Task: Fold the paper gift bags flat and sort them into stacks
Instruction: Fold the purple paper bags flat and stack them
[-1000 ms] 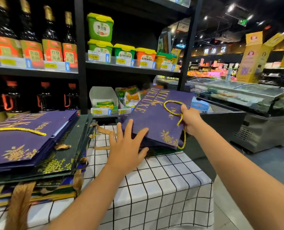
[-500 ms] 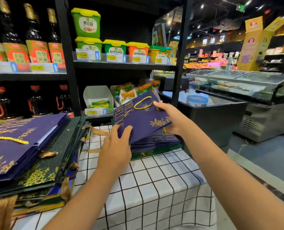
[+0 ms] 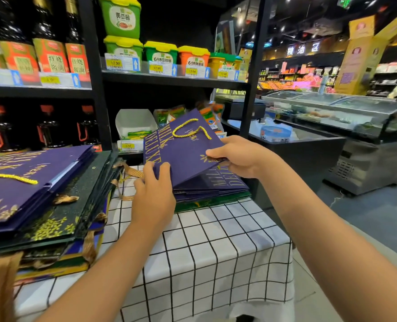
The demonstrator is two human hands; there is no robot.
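A flattened purple gift bag (image 3: 185, 149) with gold "MILK DELUXE" lettering and a yellow cord handle tilts over a small stack of purple bags (image 3: 216, 187), which rests on a green bag. My left hand (image 3: 154, 194) grips the bag's near left edge, thumb and fingers curled over it. My right hand (image 3: 237, 156) pinches its right edge. A taller stack of purple, dark green and blue bags (image 3: 41, 196) lies on the left of the table.
The table wears a white cloth with a black grid (image 3: 204, 256). Black store shelves (image 3: 169, 80) with sauce tubs and bottles stand right behind it. A glass-topped freezer (image 3: 332, 117) is to the right, with grey aisle floor beyond the table's right edge.
The purple bag has come down from a raised tilt to lie close over the small stack. My left hand went from flat against it to gripping its edge; my right hand left the cord handle.
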